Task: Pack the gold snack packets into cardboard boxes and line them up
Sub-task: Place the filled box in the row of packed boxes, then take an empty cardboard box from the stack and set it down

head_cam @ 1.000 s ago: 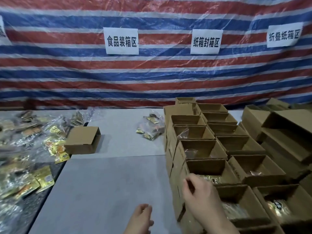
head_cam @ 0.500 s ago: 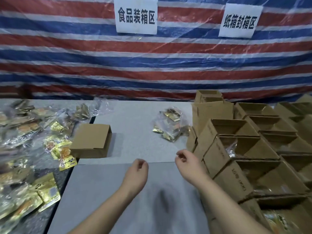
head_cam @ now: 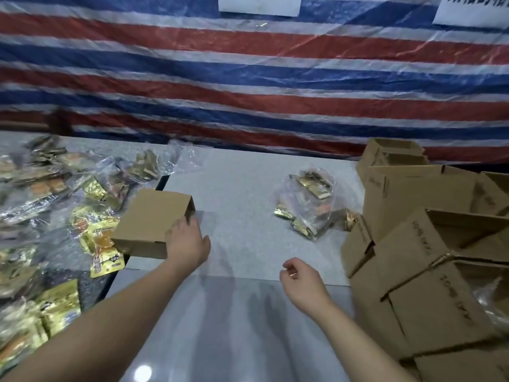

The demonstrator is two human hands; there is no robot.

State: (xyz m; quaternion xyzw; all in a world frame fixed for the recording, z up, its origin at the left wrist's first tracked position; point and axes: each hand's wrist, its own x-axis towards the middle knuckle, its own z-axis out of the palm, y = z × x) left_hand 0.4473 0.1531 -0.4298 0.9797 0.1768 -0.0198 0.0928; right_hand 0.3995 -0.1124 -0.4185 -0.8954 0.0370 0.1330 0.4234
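Note:
A single brown cardboard box (head_cam: 150, 219) lies on its side at the left edge of the grey table (head_cam: 242, 194), its open end facing right. My left hand (head_cam: 187, 242) touches its near right corner with the fingertips on the open end and the thumb spread clear of it. My right hand (head_cam: 300, 282) hovers over the table with loosely curled fingers and holds nothing. Gold snack packets (head_cam: 91, 230) lie piled on the left. A clear bag with more gold packets (head_cam: 308, 205) lies near the open boxes (head_cam: 429, 244) lined up on the right.
A red, white and blue striped tarp (head_cam: 248, 92) hangs behind the table with white paper signs (head_cam: 259, 4) on it. A dark gap (head_cam: 96, 285) runs between the grey table and the packet pile on the left.
The view has swung left and down. My left hand has reached forward and left onto the single box. My right hand has drawn back from the box rows to mid-table.

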